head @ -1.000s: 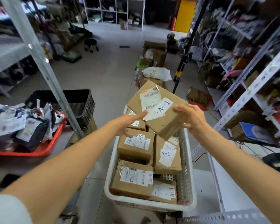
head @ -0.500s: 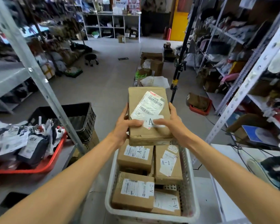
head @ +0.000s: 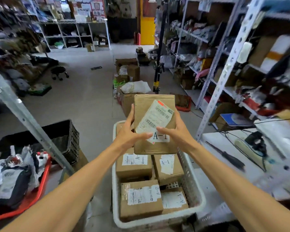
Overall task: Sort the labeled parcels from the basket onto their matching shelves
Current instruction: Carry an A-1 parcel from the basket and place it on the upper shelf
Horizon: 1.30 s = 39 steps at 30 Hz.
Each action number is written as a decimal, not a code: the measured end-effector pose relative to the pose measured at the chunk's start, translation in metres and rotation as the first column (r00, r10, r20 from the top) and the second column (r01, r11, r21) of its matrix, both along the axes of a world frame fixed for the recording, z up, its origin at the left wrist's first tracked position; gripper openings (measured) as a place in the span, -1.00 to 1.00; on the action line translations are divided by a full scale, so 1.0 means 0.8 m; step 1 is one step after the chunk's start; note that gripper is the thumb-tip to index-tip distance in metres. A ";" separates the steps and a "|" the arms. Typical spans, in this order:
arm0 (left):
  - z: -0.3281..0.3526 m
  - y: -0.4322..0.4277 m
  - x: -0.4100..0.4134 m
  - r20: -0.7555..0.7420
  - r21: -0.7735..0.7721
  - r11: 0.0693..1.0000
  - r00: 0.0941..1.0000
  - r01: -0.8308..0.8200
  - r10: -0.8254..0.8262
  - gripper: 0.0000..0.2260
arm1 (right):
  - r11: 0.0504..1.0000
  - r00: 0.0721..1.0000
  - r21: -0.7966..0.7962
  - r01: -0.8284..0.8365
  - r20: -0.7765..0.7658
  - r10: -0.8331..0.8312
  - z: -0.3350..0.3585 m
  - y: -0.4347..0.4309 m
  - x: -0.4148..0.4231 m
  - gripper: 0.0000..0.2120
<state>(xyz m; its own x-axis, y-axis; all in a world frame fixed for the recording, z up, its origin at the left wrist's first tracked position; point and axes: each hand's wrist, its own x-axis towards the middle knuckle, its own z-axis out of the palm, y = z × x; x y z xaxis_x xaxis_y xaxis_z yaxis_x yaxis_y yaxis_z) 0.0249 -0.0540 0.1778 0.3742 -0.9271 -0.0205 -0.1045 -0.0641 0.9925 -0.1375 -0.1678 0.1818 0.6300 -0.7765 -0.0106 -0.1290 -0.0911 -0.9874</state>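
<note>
I hold a brown cardboard parcel [head: 151, 104] marked A-1 above the white basket [head: 115, 190]. My left hand [head: 129, 131] grips its left side, thumb across the shipping label. My right hand [head: 176, 131] grips the right side, thumb on the label too. Inside the basket lie several labeled boxes: an A-2 box [head: 134, 166] at the back left, an A-1 box [head: 167, 166] at the back right, another A-2 box [head: 141, 198] at the front left and an A-1 box [head: 174, 200] at the front right.
A metal shelf upright [head: 27, 118] slants at the left, beside a red tray [head: 40, 186] of mail bags and a black crate [head: 69, 138]. Metal racking [head: 224, 69] with goods lines the right, over a white shelf [head: 224, 148]. More boxes [head: 129, 71] and a tripod pole [head: 157, 69] stand ahead on the floor.
The parcel has turned from a tilt to face me squarely, and both hands now grip its sides. The view has lifted slightly toward the aisle.
</note>
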 end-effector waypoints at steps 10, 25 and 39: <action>0.016 0.040 -0.015 -0.024 -0.009 0.975 0.975 0.222 -0.222 -0.02 | 0.967 0.963 -0.019 0.256 -0.088 -0.256 0.021 0.094 -0.047 0.14; 0.037 0.152 -0.141 0.024 -0.098 0.912 0.917 0.398 -0.398 -0.09 | 0.926 0.929 -0.076 0.371 0.028 -0.370 0.027 0.255 -0.196 0.01; 0.048 0.177 -0.429 0.009 -0.093 0.640 0.644 0.763 -0.765 -0.13 | 0.658 0.658 -0.034 0.752 -0.008 -0.753 0.045 0.406 -0.469 0.07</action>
<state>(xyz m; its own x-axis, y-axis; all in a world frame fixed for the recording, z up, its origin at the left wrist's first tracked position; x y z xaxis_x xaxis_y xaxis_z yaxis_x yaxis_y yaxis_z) -0.3184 0.0873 0.2163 -0.4674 -0.8813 0.0692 -0.0512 0.1051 0.9931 -0.5127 0.1566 0.2181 -0.1701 -0.9854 0.0104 -0.1840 0.0214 -0.9827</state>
